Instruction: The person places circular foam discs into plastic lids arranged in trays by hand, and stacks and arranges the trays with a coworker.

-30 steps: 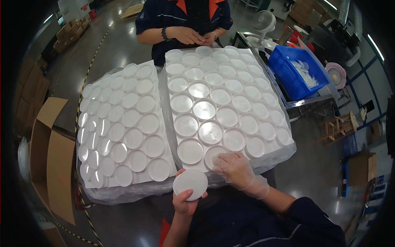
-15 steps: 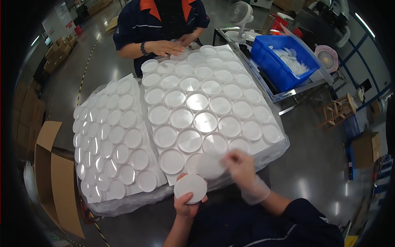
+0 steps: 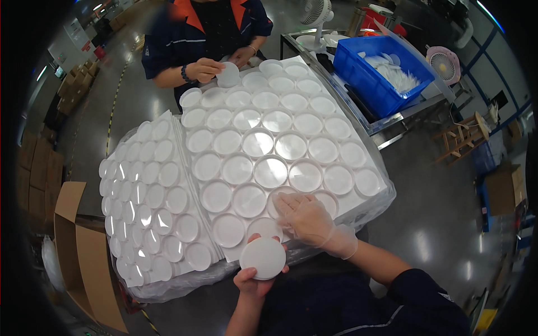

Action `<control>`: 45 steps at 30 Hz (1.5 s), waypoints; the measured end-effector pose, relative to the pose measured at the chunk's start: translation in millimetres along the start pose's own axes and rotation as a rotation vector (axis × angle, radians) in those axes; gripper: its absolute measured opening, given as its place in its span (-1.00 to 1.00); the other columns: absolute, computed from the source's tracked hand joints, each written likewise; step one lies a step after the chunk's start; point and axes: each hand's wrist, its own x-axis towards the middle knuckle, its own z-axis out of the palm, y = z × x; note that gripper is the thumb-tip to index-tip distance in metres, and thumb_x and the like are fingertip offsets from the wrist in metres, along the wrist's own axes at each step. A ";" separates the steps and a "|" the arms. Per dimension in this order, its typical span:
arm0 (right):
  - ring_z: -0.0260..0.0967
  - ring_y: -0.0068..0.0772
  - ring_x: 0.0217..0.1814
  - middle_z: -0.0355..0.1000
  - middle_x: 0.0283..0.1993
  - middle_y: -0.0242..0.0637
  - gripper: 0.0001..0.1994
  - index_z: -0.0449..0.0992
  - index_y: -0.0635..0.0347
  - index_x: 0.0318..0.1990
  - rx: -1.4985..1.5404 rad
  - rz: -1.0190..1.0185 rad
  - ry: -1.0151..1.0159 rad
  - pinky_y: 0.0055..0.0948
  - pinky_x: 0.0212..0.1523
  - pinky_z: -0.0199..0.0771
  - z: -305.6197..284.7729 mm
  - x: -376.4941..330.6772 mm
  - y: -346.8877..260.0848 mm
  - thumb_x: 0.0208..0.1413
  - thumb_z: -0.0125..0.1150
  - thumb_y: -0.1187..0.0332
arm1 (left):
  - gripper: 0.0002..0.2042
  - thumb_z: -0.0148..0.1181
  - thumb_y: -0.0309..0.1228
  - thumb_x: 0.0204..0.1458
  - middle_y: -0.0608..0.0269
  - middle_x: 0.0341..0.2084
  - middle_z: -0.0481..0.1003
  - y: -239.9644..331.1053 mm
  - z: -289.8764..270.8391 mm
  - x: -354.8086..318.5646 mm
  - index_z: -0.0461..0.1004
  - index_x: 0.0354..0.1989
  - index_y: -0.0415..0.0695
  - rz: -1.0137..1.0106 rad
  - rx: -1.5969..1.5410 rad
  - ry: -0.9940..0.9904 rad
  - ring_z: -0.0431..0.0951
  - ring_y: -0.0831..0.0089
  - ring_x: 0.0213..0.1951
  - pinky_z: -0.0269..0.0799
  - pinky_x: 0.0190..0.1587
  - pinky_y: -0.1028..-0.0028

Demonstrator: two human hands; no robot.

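A short stack of white discs (image 3: 263, 257) is held at the lower centre of the frame by the left hand (image 3: 253, 283), closed around it, with the thumb laid on the near edge and fingertips showing past the rim. The right hand (image 3: 311, 221), covered by a clear glove (image 3: 344, 242), is held open, palm down, fingers extended, over a dish (image 3: 272, 210) just beyond the stack; whether anything is pinned beneath it cannot be told.

That dish is set among rows of others on the right sheet (image 3: 347, 200). More rows are carried by the left sheet (image 3: 181, 270), at centre left. Below, the edges are wrapped in clear film (image 3: 185, 291).

At the top, 1 disc (image 3: 228, 74) is held upright by a co-worker's hand (image 3: 204, 70). At upper right, a blue bin (image 3: 358, 78) of white pieces (image 3: 395, 73) is supported by a metal bench (image 3: 392, 124). An opened carton (image 3: 98, 269) is seen at lower left.
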 end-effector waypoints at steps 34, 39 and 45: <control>0.30 -0.27 -0.35 0.30 -0.37 -0.23 -0.72 0.36 0.23 -0.23 -0.080 0.263 0.083 -0.39 -0.35 0.28 -37.3 -61.2 31.4 -0.12 0.12 0.31 | -0.41 -0.03 -0.50 -0.38 0.01 -0.15 0.25 -32.4 24.8 27.0 0.09 0.01 -0.08 0.025 0.284 0.210 0.37 0.10 -0.21 0.41 -0.52 0.29; 0.30 -0.25 -0.25 0.32 -0.34 -0.22 -0.61 0.34 0.31 -0.13 -0.122 0.149 0.007 -0.43 -0.23 0.24 -49.6 -56.8 15.9 -0.10 0.12 0.25 | -0.42 -0.01 -0.51 -0.37 0.01 -0.16 0.26 -27.9 23.6 26.0 0.09 0.00 -0.10 0.021 0.274 0.210 0.37 0.10 -0.21 0.42 -0.50 0.30; 0.30 -0.21 -0.30 0.32 -0.39 -0.24 -0.57 0.34 0.27 -0.08 0.462 0.329 -0.023 -0.38 -0.29 0.29 -54.1 -23.7 -31.9 -0.15 0.18 0.28 | -0.45 -0.01 -0.55 -0.34 0.00 -0.21 0.28 -15.8 13.8 20.4 0.07 -0.02 -0.14 0.122 0.377 0.036 0.40 0.16 -0.26 0.43 -0.47 0.31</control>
